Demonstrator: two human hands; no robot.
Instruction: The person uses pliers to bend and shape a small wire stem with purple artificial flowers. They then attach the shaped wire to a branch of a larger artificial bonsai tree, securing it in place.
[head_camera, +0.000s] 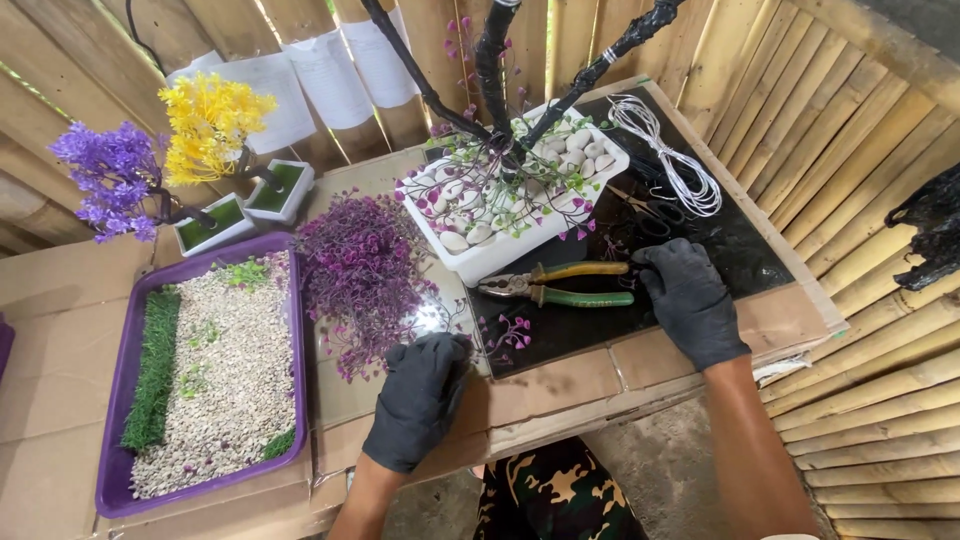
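Backdrop: bamboo slat walls around a cardboard-topped desk with a dark mat.
Left hand: black-gloved, fingers loosely curled and released, resting at the desk edge just below a heap of purple foliage.
Right hand: black-gloved, fingers released, flat on the mat, tips just beside the pliers' handle ends.
Pliers: yellow and green handles, lying between both hands.
White planter: above the pliers, holding pebbles and black branches.
Purple tray: well left of the left fingers, filled with gravel.
White wire coil: above the right fingers.
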